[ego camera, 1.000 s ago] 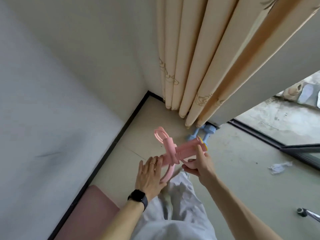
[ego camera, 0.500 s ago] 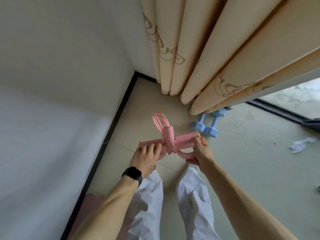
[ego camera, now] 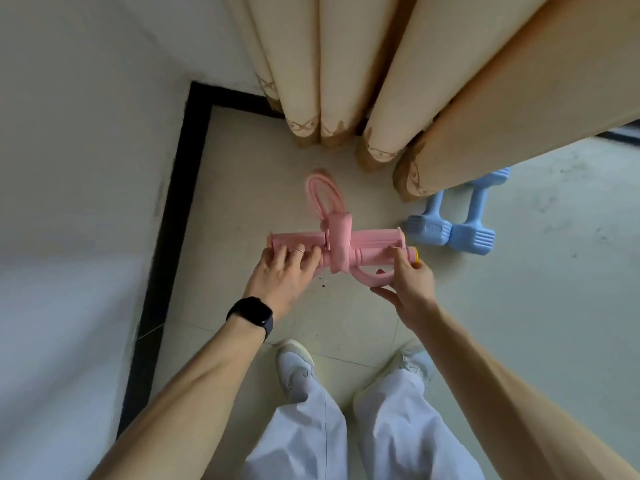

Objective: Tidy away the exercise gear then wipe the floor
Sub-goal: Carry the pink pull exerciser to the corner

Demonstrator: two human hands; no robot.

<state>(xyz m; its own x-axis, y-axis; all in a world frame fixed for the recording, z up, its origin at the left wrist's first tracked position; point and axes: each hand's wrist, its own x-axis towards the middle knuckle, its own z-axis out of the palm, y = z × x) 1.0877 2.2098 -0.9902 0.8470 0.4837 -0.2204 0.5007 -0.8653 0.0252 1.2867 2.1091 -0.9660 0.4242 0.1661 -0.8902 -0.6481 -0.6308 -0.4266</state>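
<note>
A pink pedal resistance puller, with two foam bars, looped tubes and a strap round its middle, lies low over the tiled floor in the room's corner. My left hand grips the left ends of the bars, fingers curled over the foam. My right hand holds the right end near its yellow cap, thumb under the curved tube. Two light blue dumbbells lie on the floor just right of the puller, their far ends under the curtain.
Beige curtains hang down to the floor behind the gear. White walls with a black skirting board close the corner on the left. My white shoes and trouser legs stand below my hands. Pale floor tiles stretch to the right.
My view has tilted down and moved closer to the corner. Both hands have lowered the pink puller toward the floor beside the dumbbells; my left hand went from touching it to gripping the bars.
</note>
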